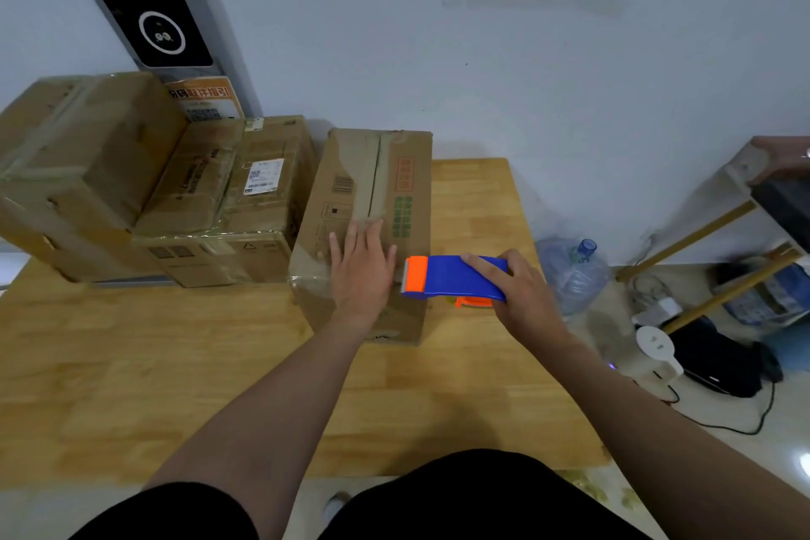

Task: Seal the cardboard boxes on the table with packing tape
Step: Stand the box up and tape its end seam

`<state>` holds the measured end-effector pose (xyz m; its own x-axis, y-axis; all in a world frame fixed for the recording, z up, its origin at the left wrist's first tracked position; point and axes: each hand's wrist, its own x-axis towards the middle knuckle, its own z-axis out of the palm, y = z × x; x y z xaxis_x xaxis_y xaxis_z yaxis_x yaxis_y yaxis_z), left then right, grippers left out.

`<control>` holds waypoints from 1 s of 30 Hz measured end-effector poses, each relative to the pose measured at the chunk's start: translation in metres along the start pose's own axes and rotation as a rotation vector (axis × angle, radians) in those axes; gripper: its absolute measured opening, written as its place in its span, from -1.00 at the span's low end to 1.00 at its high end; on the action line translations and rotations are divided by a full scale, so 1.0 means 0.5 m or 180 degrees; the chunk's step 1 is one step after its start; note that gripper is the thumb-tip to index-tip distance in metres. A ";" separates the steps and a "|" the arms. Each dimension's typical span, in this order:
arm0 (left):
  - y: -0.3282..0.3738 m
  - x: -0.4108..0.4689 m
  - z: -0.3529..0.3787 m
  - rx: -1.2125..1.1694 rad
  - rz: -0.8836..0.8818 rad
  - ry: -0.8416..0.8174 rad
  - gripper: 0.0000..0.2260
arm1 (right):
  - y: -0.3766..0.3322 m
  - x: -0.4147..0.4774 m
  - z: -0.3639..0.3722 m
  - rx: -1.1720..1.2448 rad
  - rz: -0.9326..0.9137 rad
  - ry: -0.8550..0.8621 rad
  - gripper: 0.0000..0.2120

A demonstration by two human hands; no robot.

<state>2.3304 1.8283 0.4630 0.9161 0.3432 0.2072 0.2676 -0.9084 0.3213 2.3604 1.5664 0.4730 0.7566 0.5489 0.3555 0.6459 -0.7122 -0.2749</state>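
A long cardboard box [385, 171] lies on the wooden table [175, 364], its centre seam running away from me with clear tape along it. My left hand [361, 265] lies flat on the near end of the box top, fingers straight. My right hand [515, 289] grips a blue tape dispenser [456, 276] with an orange cutter end, held at the box's near right edge. The dispenser's toothed blade points toward my left hand.
Several taped cardboard boxes [228, 197] are piled at the table's back left, the tallest [79, 162] at the far left. A water jug [574, 272] stands on the floor right of the table, with cables, a white device [657, 351] and a rack further right.
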 end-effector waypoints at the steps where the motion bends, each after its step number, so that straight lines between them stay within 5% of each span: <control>1: -0.003 -0.001 0.003 -0.0036 -0.0006 0.0031 -0.52 | 0.002 0.001 0.000 0.0017 -0.0022 -0.0030 -0.27; 11: -0.025 0.005 0.006 0.0035 -0.0166 0.0032 -0.48 | 0.049 0.014 -0.019 0.0254 -0.0631 -0.0437 -0.17; 19: -0.031 0.009 0.006 0.0046 -0.0147 -0.0058 -0.50 | 0.065 0.025 -0.027 0.0221 -0.1023 -0.0184 -0.23; 30: -0.028 0.006 0.006 0.0066 -0.0101 0.0057 -0.55 | 0.112 0.004 -0.030 0.0133 -0.0772 0.0057 -0.28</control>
<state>2.3303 1.8411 0.4564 0.9016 0.3760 0.2139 0.3028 -0.9016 0.3088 2.3967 1.5211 0.4716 0.5772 0.6935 0.4312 0.8123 -0.5416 -0.2164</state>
